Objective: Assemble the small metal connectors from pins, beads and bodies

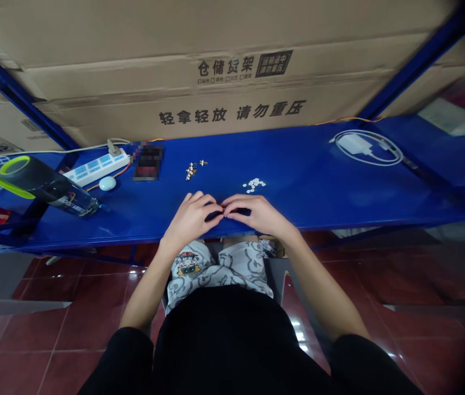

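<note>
My left hand (194,217) and my right hand (259,213) meet above the front edge of the blue shelf top (314,181). Thumb and fingers of each are pinched together, and the fingertips nearly touch. Between them shows a tiny whitish speck, too small to name. Beyond my right hand lies a loose cluster of small white round pieces (254,184). Farther off, past my left hand, is a little pile of small brass-coloured parts with white bits (190,171). One similar part (203,163) lies just right of that pile.
A dark bottle with a lime-green loop (51,184) leans at the left. Behind it are a white power strip (96,169), a pale round object (107,183) and a blurred-out dark item (149,162). A coiled white charger cable (368,147) lies right; a cardboard wall (133,82) stands behind.
</note>
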Tool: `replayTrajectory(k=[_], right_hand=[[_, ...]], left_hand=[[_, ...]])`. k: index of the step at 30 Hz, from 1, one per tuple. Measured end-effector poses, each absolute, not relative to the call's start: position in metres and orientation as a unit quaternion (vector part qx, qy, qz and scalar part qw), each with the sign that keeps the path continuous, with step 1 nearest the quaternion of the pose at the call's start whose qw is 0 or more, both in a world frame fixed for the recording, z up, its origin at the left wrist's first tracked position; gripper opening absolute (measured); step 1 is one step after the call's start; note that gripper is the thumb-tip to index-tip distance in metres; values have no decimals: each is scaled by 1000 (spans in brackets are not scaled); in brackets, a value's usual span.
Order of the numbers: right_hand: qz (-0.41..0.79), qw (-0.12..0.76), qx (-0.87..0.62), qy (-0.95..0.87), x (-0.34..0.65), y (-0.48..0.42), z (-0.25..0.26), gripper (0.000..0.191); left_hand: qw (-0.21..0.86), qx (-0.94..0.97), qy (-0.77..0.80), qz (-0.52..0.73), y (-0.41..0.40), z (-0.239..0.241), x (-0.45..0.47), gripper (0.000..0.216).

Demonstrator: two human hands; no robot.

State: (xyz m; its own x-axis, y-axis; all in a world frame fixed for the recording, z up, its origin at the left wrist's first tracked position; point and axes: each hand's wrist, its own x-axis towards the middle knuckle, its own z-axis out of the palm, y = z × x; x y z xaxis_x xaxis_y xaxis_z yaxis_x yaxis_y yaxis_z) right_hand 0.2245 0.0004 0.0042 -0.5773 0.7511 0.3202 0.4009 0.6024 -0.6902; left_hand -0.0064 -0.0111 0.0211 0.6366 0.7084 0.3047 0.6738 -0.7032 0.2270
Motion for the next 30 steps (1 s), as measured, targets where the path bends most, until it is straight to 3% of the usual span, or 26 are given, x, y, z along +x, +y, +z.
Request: replayTrajectory(k=[18,30], right_hand=[[216,249,-409,-851,228,-6,16,13],[266,262,-426,-824,225,-3,12,9]], left_hand=[[35,874,430,226,-12,11,6,23],[57,876,424,222,-17,19,4,23]])
